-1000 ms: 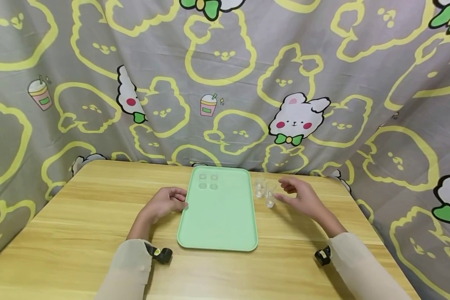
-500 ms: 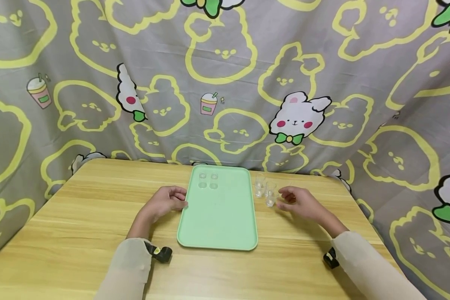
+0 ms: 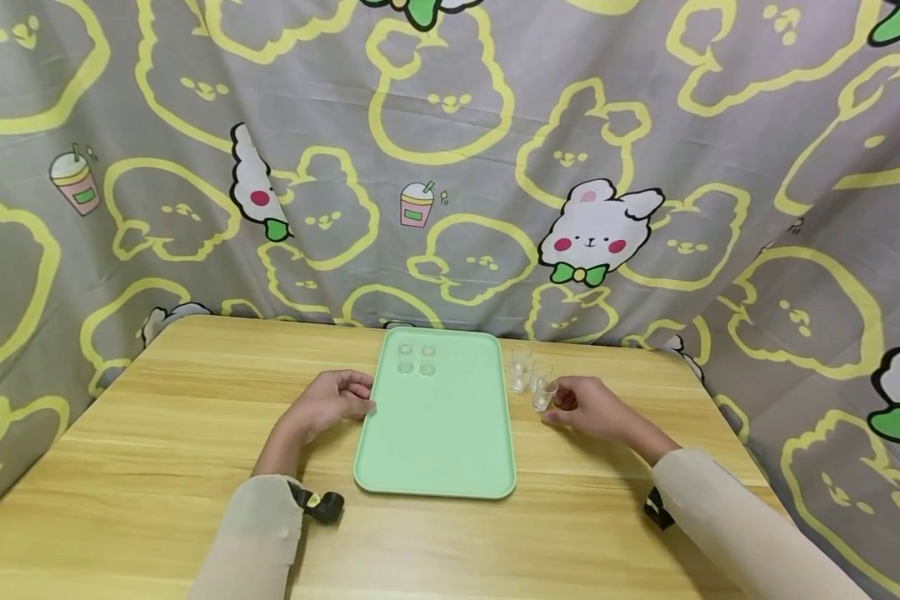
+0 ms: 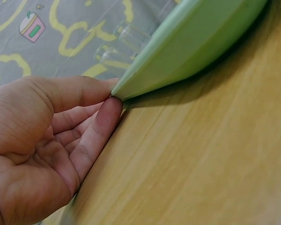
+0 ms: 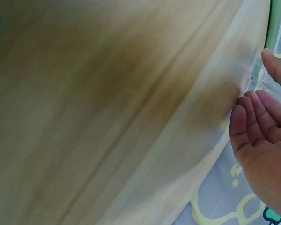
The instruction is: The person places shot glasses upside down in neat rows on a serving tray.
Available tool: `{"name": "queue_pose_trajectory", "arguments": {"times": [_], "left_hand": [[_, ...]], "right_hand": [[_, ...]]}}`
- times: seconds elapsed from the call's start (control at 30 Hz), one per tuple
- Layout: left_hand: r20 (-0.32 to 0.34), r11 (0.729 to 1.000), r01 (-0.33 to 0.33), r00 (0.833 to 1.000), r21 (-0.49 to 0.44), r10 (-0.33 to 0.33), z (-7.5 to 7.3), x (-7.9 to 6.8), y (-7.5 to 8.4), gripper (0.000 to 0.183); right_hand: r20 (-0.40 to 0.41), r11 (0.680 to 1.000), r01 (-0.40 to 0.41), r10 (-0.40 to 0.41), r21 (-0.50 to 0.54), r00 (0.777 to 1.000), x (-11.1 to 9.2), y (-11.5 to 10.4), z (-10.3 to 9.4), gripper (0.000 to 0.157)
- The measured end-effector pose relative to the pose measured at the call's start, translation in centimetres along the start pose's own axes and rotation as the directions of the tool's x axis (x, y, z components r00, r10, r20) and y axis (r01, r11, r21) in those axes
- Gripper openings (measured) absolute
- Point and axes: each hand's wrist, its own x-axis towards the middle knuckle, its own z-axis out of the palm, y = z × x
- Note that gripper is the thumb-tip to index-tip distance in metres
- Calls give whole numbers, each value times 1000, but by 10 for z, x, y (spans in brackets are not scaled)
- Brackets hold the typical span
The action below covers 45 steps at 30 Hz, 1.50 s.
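Note:
My left hand [image 3: 330, 402] pinches the left edge of a light green tray [image 3: 442, 442]; in the left wrist view, its thumb and a finger meet at the rim. Clear small glasses [image 3: 416, 362] stand near the tray's far left corner. Right of the tray, more clear small glasses [image 3: 521, 371] stand close together on the wooden table. My right hand [image 3: 592, 408] is at the nearest glass [image 3: 543, 396], thumb low and fingers right beside it. In the right wrist view the thumb and fingertips [image 5: 239, 112] stand apart, with clear glass showing beyond the gap.
The wooden table [image 3: 195, 400] reaches back to a grey curtain [image 3: 465, 108] with yellow cartoon outlines, which also hangs along both sides. A black wrist camera [image 3: 326, 507] sits at the left sleeve, another black one [image 3: 656, 508] at the right sleeve.
My right hand first drew back slightly from the glasses, then came left to the nearest one, its thumb moving in low. The left hand stays at the tray's edge.

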Motion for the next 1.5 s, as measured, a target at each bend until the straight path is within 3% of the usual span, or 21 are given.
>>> {"name": "queue_pose_trajectory", "arguments": {"times": [0.73,1.5], "left_hand": [[2,1000,-6,1000,-14,6,-1,0,0,45],[12,1000,5,1000,-27,-5,-1,-1,0,46]], "right_hand": [[10,996,-68,67,63,998,11,0,7,16],[-6,998,-17,18,54,1000,-2,-7,3,16]]}}
